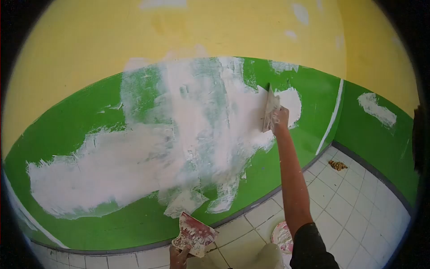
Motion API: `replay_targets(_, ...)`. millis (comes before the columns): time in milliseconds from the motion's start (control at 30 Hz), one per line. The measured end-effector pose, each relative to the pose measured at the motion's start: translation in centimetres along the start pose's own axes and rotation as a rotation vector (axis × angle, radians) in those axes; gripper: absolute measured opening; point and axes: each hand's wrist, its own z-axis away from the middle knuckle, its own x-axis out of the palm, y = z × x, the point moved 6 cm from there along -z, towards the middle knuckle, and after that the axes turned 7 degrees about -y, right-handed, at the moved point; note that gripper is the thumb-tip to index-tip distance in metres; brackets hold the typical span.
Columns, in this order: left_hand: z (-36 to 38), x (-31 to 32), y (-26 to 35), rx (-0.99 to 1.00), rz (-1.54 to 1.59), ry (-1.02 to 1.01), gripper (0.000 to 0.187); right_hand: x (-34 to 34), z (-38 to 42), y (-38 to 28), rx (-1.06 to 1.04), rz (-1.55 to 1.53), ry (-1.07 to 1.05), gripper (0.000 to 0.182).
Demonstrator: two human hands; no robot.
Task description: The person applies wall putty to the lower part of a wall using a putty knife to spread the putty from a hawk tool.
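My right hand (280, 120), its arm stretched out, is closed around a putty knife (271, 110) whose wide blade lies against the wall. White filler (210, 121) is spread in a broad, uneven patch over the green part of the wall (148, 228), on both sides of the blade. Low in front of me, my left hand (180, 256) grips a second, wide scraper (195, 233) smeared with white and reddish residue. That scraper is held apart from the wall, with its broad edge pointing up.
A round container (282, 236) with white and pink residue stands on the tiled floor (333, 210) by my knee (268, 255). A brownish lump (337, 165) lies near the corner. Another filler patch (377, 109) marks the right wall. Yellow paint (103, 40) covers the upper wall.
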Motion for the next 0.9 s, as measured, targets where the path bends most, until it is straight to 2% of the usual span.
replay_targets(67, 0.1, 0.6, 0.7, -0.007, 0.027, 0.0, 0.044, 2.6, 1.8, 0.4, -0.147, 0.206, 0.044, 0.028)
replay_targets(100, -0.1, 0.9, 0.8, -0.01, 0.051, -0.001, 0.044, 5.2, 4.7, -1.0, -0.337, 0.275, 0.076, 0.016)
replay_targets(133, -0.4, 0.6, 0.4, -0.008, 0.057, -0.004, 0.044, 7.8, 10.5, -5.4, -0.569, 0.598, 0.155, 0.026)
replay_targets(167, -0.7, -0.1, -0.5, -0.036, 0.049, 0.009, 0.044, 11.0, 13.0, -6.2, -0.497, 0.727, -0.027, 0.039)
replay_targets(200, -0.5, -0.6, -1.4, -0.072, 0.037, 0.025, 0.043, 13.3, 17.2, -7.6, -0.611, 0.845, -0.114, 0.048)
replay_targets(233, -0.4, -0.3, -1.4, -0.088, 0.034, 0.029, 0.043, 14.4, 20.4, -7.9, -0.728, 0.647, -0.175, 0.047)
replay_targets(300, -0.4, 0.5, -0.8, -0.04, -0.01, 0.038, 0.039, 14.8, 24.8, -4.8, -0.719, 0.747, -0.262, 0.045)
replay_targets(333, -0.6, 0.2, -1.5, 0.004, -0.048, -0.05, 0.037, 14.3, 26.5, -3.9, -0.705, 0.76, -0.338, 0.045)
replay_targets(367, -0.1, 1.2, -1.3, -0.004, -0.041, -0.051, 0.037, 13.8, 27.7, -3.4, -0.691, 0.775, -0.417, 0.044)
replay_targets(400, 0.4, 2.4, -0.4, 0.014, 0.024, -0.016, 0.025, 12.7, 27.6, -2.3, -0.685, 0.782, -0.421, 0.044)
replay_targets(433, 0.7, 3.0, 0.2, 0.04, 0.084, 0.02, 0.013, 12.1, 27.0, 0.0, -0.625, 0.784, -0.643, 0.045)
replay_targets(467, 1.1, 2.8, 0.1, 0.045, -0.03, 0.009, 0.014, 11.7, 26.6, 1.5, -0.566, 0.774, -0.858, 0.046)
replay_targets(533, 1.8, 0.5, -1.7, 0.06, -0.083, -0.009, 0.017, 9.7, 24.6, -2.9, -0.682, 0.9, -0.738, 0.051)
replay_targets(567, 1.6, 0.1, -2.2, 0.064, -0.128, -0.026, 0.019, 8.8, 22.4, -5.7, -0.754, 0.839, -0.617, 0.052)
replay_targets(600, 1.9, 1.3, -1.1, -0.009, -0.002, 0.04, 0.037, 8.0, 20.1, -8.4, -0.816, 0.775, -0.497, 0.054)
replay_targets(667, 2.1, 3.0, 1.4, -0.002, 0.017, 0.038, 0.037, 7.3, 15.5, -13.4, -1.049, 0.779, -0.317, 0.059)
replay_targets(700, 2.1, 3.5, 2.0, -0.001, 0.037, 0.035, 0.037, 7.4, 13.6, -15.6, -1.161, 0.936, -0.243, 0.061)
replay_targets(767, 1.8, 4.3, 2.6, 0.044, 0.015, 0.016, 0.037, 7.6, 9.9, -17.3, -1.238, 0.969, -0.197, 0.065)
replay_targets(833, 1.4, 4.5, 3.0, 0.087, -0.008, 0.0, 0.037, 8.6, 7.6, -16.5, -1.276, 1.063, -0.257, 0.06)
replay_targets(900, 1.0, 4.0, 1.9, -0.036, -0.038, 0.032, 0.036, 9.5, 7.6, -13.3, -1.204, 0.936, -0.278, 0.054)
